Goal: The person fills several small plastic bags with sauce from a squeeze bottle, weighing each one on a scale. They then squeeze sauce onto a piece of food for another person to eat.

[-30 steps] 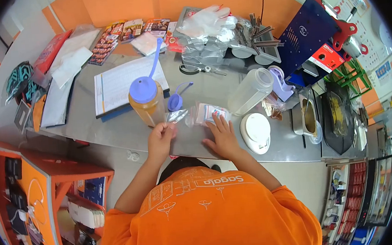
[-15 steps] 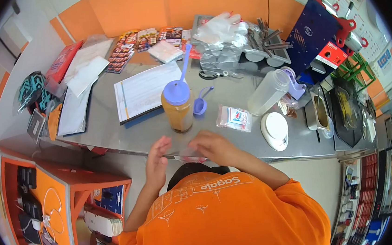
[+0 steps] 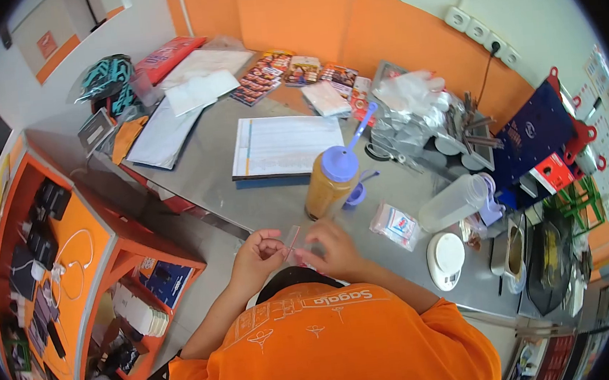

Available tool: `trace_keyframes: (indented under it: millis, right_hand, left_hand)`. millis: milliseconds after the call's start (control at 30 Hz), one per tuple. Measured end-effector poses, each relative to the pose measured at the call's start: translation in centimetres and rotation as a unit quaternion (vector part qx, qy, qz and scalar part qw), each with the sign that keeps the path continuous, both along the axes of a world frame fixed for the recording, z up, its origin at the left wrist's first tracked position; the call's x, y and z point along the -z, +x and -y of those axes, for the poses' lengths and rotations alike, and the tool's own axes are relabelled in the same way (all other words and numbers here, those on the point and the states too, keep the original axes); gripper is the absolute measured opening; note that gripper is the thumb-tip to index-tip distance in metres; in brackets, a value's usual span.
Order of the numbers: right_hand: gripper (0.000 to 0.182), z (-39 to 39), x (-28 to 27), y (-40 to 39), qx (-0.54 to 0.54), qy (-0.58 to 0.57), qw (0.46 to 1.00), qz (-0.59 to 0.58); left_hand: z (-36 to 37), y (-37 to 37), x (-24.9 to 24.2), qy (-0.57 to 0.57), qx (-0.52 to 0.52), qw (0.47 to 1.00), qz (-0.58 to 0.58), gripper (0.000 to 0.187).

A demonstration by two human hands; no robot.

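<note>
Evidently, from the head view, the left hand [image 3: 258,258] pinches a small clear plastic bag [image 3: 293,237] between its fingers, the right hand [image 3: 334,248] curls just beside it, its grip impossible to tell, a purple-capped bottle [image 3: 328,189] stands just beyond the right hand, and a plastic packet [image 3: 395,227] lies to that hand's right.

To my left, a thin white cable [image 3: 58,270] lies on an orange, grey-edged shelf [image 3: 78,210]; ahead are white plastic sockets [image 3: 477,29].

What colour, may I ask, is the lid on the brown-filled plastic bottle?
The round plastic lid is periwinkle, best seen in the head view.
</note>
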State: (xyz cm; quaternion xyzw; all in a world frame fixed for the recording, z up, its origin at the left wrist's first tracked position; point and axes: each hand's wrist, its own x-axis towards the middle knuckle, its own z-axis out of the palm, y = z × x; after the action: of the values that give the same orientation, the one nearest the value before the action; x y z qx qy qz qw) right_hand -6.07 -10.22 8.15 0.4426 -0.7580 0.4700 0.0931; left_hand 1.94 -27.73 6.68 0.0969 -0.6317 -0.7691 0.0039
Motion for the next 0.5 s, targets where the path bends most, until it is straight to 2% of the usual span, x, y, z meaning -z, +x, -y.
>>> trace_keyframes:
  millis: [33,67,100,233,333,400,433,467,500]
  right_hand:
    - [0.016,0.5,0.4,0.2,-0.009,-0.002,1.000,-0.001]
    - [0.016,0.9,0.6,0.5,-0.080,0.022,0.982,0.168]
    - [0.017,1.3,0.9,0.8,-0.147,0.047,0.931,0.330]
    - [0.017,1.8,1.6,0.7,-0.123,0.055,0.939,0.316]
    - [0.017,1.4,2.4,0.8,-0.160,0.048,0.911,0.377]
    - [0.016,1.2,2.6,1.0,-0.192,-0.008,0.876,0.442]
    - [0.016,1.1,2.9,0.9,-0.188,-0.007,0.877,0.442]
    - [0.016,0.9,3.3,0.9,-0.166,0.038,0.908,0.383]
    - [0.015,0.9,3.5,0.8,-0.143,0.081,0.933,0.320]
  left_hand:
    - [0.1,0.2,0.1,-0.002,-0.009,1.000,-0.001,0.034]
    - [0.1,0.4,0.1,-0.054,0.002,0.998,-0.025,0.034]
    - [0.0,0.6,0.2,-0.105,0.015,0.993,-0.050,0.033]
    - [-0.4,1.0,0.4,-0.173,0.022,0.985,-0.006,0.032]
    - [-0.5,1.3,1.3,-0.027,0.069,0.997,0.005,0.025]
    - [-0.6,1.4,1.7,0.008,0.078,0.997,-0.008,0.022]
    - [-0.7,1.5,1.9,0.042,0.083,0.995,-0.019,0.019]
    - [-0.8,1.5,1.9,0.044,0.087,0.995,-0.019,0.019]
    - [-0.9,1.6,1.8,-0.123,0.086,0.989,-0.011,0.015]
